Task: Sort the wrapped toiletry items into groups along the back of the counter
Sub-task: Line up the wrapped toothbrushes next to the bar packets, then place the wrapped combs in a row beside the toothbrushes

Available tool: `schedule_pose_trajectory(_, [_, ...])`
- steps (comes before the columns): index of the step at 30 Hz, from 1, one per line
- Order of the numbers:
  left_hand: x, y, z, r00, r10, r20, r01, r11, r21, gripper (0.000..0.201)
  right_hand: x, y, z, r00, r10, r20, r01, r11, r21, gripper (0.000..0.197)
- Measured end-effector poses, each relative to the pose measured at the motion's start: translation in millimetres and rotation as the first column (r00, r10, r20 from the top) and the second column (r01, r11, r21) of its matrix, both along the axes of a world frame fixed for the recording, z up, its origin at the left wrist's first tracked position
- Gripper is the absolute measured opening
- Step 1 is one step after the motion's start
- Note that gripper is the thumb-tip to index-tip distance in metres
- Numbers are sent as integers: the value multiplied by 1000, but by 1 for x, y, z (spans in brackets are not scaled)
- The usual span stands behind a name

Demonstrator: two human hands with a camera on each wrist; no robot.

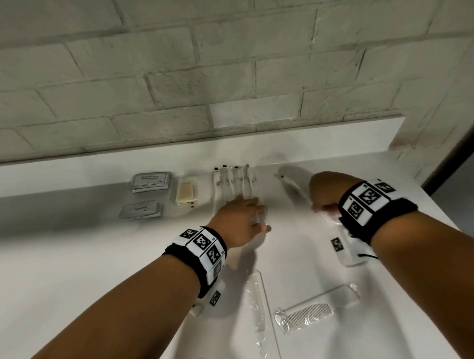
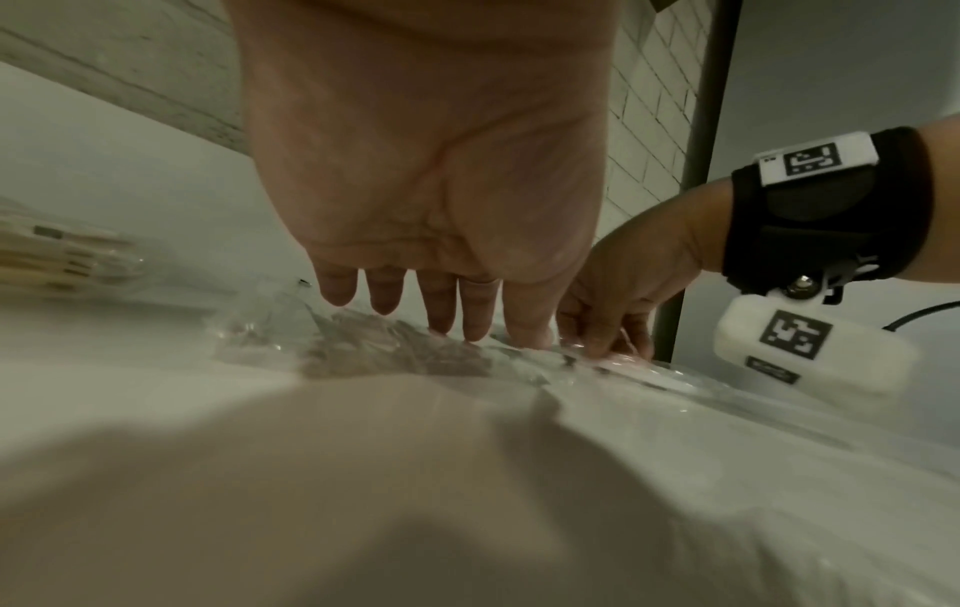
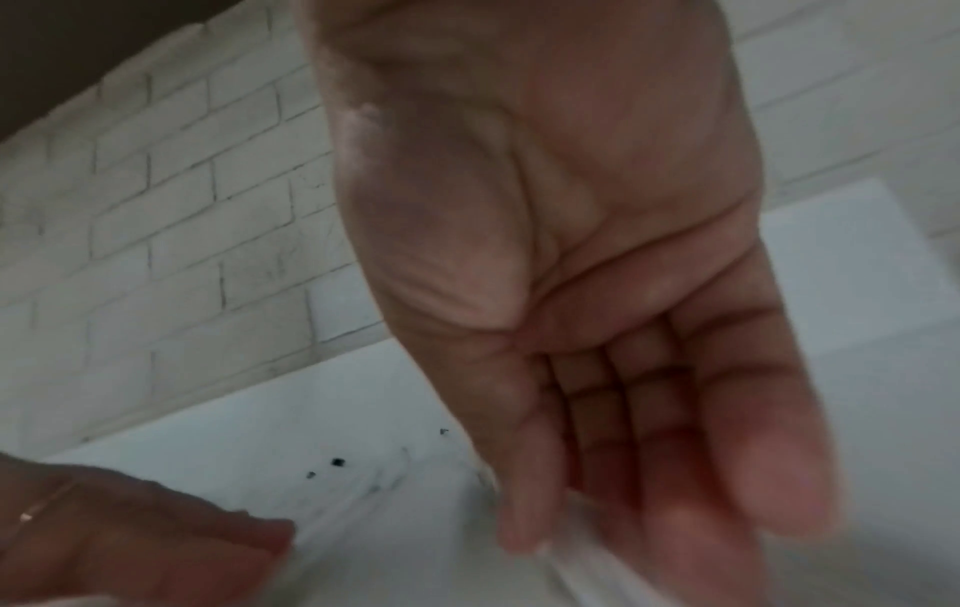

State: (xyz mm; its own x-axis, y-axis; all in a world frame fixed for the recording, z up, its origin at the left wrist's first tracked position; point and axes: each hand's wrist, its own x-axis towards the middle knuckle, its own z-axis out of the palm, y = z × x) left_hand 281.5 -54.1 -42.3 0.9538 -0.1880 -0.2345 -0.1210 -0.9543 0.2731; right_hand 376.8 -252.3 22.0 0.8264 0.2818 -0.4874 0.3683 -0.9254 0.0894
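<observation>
1. A white brick wall (image 1: 170, 73) rises behind the white table (image 1: 83, 256), with a low white ledge (image 1: 92, 170) between them. At the far right stands a dark upright post (image 2: 701, 143).

2. Along the back of the table, from left: a stack of grey sachets (image 1: 151, 181) with a second pile of sachets (image 1: 141, 210) just in front of it, then a wrapped cream soap bar (image 1: 186, 194), then a row of wrapped toothbrushes (image 1: 234, 179) lying side by side.

3. Nearer the person lie two more things in clear wrap — a long narrow packet (image 1: 260, 312) and a wrapped comb (image 1: 309, 314) — well apart from the back row and clear of both hands.

4. The left hand (image 1: 239, 220) lies flat, fingers (image 2: 384, 291) straight and close together, pressing down on the near ends of the toothbrush row; crinkled clear wrap shows under the fingertips in the left wrist view.

5. The right hand (image 1: 324, 194) sits just right of the row, over one separate wrapped toothbrush (image 1: 294, 188) that runs diagonally toward the ledge. Its fingers (image 3: 524, 493) bend down and pinch the near end of that wrapper, though the right wrist view is blurred.

6. Both wrists carry black bands with square-patterned markers (image 1: 203, 243).
</observation>
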Motion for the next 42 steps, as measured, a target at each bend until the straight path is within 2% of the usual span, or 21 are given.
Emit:
schedule_pose_trajectory(3, [-1, -1, 5, 999, -31, 28, 30, 999, 36, 67, 8, 36, -10, 999, -44, 10, 40, 968, 249, 40])
schedule_pose_trajectory(5, [-1, 1, 4, 999, -30, 30, 30, 999, 26, 65, 10, 55, -16, 993, -103, -56, 117, 895, 430, 30])
schedule_pose_trajectory(7, [0, 3, -1, 999, -31, 8, 31, 999, 10, 80, 9, 62, -16, 985, -122, -125, 169, 847, 504, 15])
schedule_pose_trajectory(9, [1, 7, -7, 1000, -28, 7, 28, 1000, 2, 91, 8, 60, -14, 992, -88, -92, 121, 882, 455, 29])
schedule_pose_trajectory(12, [-3, 6, 3, 999, 33, -2, -33, 999, 9, 76, 1, 50, -12, 998, -22, 62, -5, 914, 406, 43])
schedule_pose_trajectory(15, [-9, 7, 18, 985, 175, -14, -174, 984, 33, 75, -13, 41, -13, 998, 43, 51, -61, 901, 429, 61])
schedule_pose_trajectory(19, [-10, 12, 20, 945, 306, -113, -299, 951, 77, 81, -30, 43, -17, 970, 241, 32, -240, 923, 301, 72])
schedule_pose_trajectory(23, [-8, 13, 15, 946, 276, -168, -269, 961, 63, 87, -28, 49, -20, 965, 260, 30, -259, 929, 266, 75])
schedule_pose_trajectory(27, [-3, 14, 16, 949, 261, -176, -257, 965, 44, 88, -25, 54, -21, 967, 252, 22, -248, 930, 271, 69])
schedule_pose_trajectory(30, [-9, 14, 22, 955, 256, -147, -254, 967, 34, 87, -24, 45, -18, 990, 138, -9, -126, 924, 361, 64])
schedule_pose_trajectory(33, [-23, 15, 37, 971, 232, -51, -232, 973, 5, 79, -23, 26, -13, 994, 106, -3, -98, 932, 348, 57])
schedule_pose_trajectory(35, [-37, 16, 48, 978, 207, 37, -204, 976, -83, 67, -31, 11, -14, 990, 142, -8, -131, 933, 336, 51])
schedule_pose_trajectory(37, [-55, 17, 57, 981, 153, 119, -133, 978, -160, 50, -43, -6, -18, 995, 70, -71, -32, 902, 431, 49])
schedule_pose_trajectory(40, [-94, 3, 66, 996, -87, 31, 90, 987, -130, 37, -74, -33, -21, 949, 47, -313, 145, 815, 561, 52])
schedule_pose_trajectory(42, [-118, -13, 64, 967, -244, -70, 238, 968, -80, 40, -98, -46, -21, 913, 94, -397, 154, 822, 549, 56])
